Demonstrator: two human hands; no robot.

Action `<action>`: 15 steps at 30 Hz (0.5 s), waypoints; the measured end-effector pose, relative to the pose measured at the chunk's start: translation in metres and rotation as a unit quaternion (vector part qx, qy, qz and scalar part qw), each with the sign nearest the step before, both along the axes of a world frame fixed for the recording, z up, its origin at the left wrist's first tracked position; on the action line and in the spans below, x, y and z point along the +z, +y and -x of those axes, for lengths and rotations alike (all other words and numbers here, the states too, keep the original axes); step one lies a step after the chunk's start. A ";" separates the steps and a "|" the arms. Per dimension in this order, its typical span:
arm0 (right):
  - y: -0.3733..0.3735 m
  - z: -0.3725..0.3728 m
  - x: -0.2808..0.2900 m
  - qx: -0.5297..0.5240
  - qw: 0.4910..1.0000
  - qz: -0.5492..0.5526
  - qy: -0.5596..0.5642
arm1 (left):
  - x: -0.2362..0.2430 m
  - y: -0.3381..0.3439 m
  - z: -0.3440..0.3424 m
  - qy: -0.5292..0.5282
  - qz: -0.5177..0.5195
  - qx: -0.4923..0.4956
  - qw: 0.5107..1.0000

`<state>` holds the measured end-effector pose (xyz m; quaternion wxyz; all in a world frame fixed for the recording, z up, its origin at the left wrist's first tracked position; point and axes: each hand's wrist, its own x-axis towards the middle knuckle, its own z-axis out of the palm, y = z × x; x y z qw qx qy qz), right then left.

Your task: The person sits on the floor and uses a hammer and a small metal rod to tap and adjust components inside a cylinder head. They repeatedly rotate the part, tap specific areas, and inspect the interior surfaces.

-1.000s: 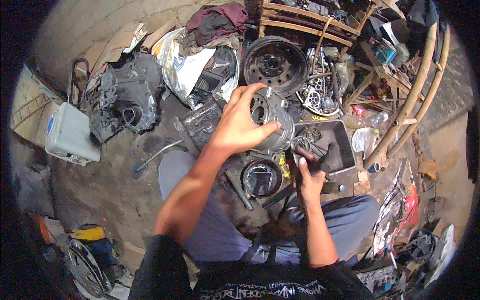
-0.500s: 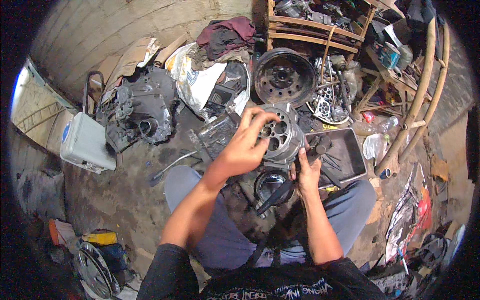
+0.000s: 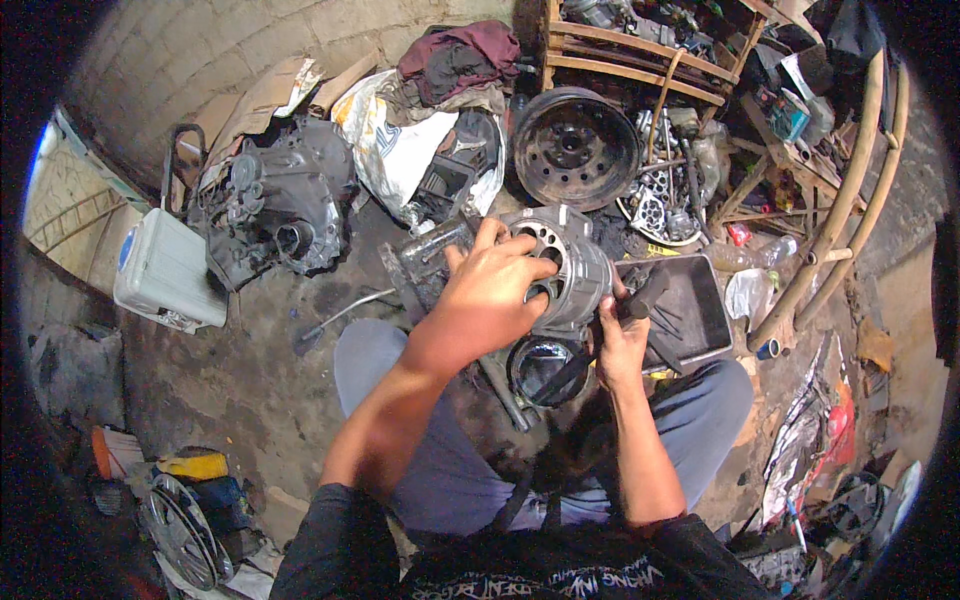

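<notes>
A grey metal cylindrical housing [image 3: 582,275] with a holed face is held above the floor between my two hands. My left hand [image 3: 495,285] lies over that face from the left, its curled fingertips at the holes. My right hand [image 3: 625,335] grips the housing's lower right side, thumb raised, beside a dark cylindrical part [image 3: 645,298] whose connection I cannot make out. Below are a round metal casing [image 3: 545,375] with a shiny inside and a metal bar [image 3: 515,410]. Behind my left hand lies a grimy metal assembly [image 3: 425,255].
A rectangular tray [image 3: 700,320] with rods sits at right. A large gearbox casing [image 3: 270,200] and cooler box [image 3: 170,270] are at left. Behind are a wheel rim [image 3: 575,145], a white sack [image 3: 385,150] and a wooden chair [image 3: 640,70]. Bamboo poles [image 3: 865,180] stand at right.
The housing has turned, exposing more of its holed face. My left fingers shifted from its upper rim onto that face, and my right hand came up against its side. The view has shifted slightly.
</notes>
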<state>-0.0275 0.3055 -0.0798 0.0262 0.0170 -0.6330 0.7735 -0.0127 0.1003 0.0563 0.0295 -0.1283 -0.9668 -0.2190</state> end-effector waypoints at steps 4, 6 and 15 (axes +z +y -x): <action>0.006 0.003 -0.010 0.000 0.999 -0.041 0.017 | -0.024 -0.014 0.010 0.128 -0.061 -0.067 0.988; 0.008 0.003 -0.006 0.008 0.999 -0.042 0.007 | -0.020 -0.015 0.009 0.112 -0.064 -0.069 0.989; 0.007 -0.005 0.003 0.015 0.999 -0.046 0.005 | -0.026 -0.011 0.009 0.096 -0.081 -0.019 0.992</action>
